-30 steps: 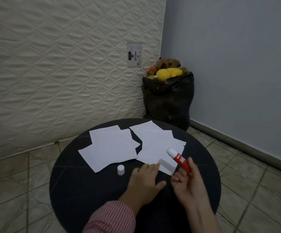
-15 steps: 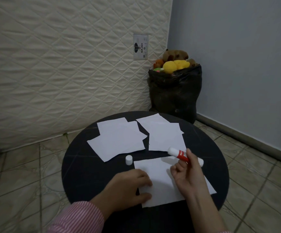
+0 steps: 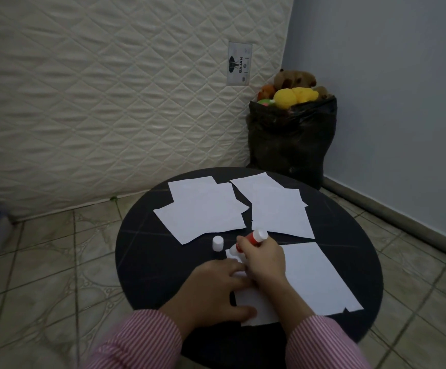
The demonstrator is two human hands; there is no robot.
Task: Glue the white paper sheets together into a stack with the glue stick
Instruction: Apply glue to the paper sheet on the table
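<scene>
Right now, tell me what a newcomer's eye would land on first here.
The two hands at the near edge of the round black table: the right hand grips a red glue stick tip-down on a white sheet, which the left hand presses flat. Behind lie two loose paper piles.

Probably a home: upright mattress (image 3: 110,102), bagged plush toys (image 3: 293,91).

My left hand (image 3: 211,291) lies flat with its fingers spread, pressing down. My right hand (image 3: 263,258) is just beside it, touching it, with the fingers curled tight in a grip. Both arms wear pink striped sleeves (image 3: 142,339).
</scene>
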